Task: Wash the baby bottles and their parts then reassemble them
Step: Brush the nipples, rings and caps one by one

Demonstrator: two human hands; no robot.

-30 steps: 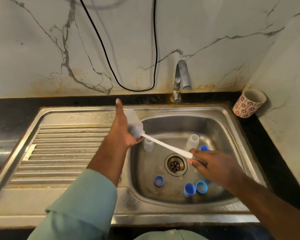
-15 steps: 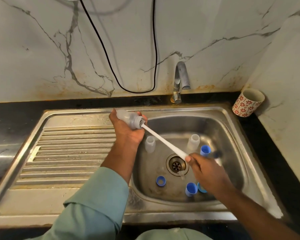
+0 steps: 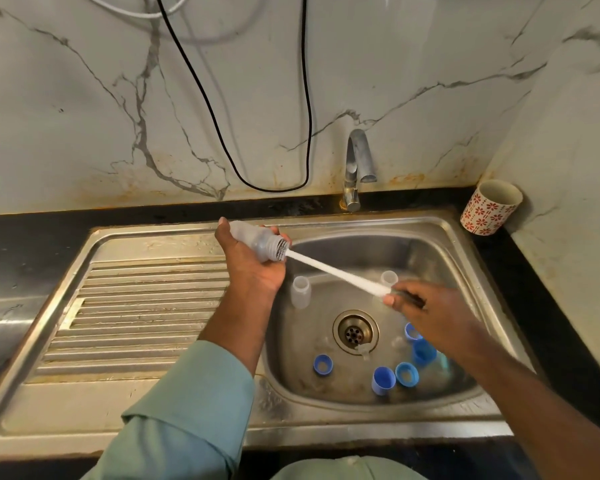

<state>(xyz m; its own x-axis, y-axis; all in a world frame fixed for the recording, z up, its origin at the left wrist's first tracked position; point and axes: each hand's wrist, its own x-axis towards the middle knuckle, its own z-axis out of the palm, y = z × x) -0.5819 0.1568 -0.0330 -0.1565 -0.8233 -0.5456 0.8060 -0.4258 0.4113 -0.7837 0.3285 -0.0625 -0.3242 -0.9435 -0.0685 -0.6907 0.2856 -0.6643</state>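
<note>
Bristles have slid partly out since earlier; left hand (image 3: 253, 268) grips the clear plastic bottle (image 3: 257, 240), mouth pointing right, while right hand (image 3: 426, 310) pinches the white brush handle (image 3: 336, 271).

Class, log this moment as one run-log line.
left hand grips bottle | right hand holds brush | bristles in neck | over sink

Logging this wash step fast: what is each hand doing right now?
Left hand: grips the clear bottle, held over the sink.
Right hand: grips the brush handle; its bristles are in the bottle's mouth.
</note>
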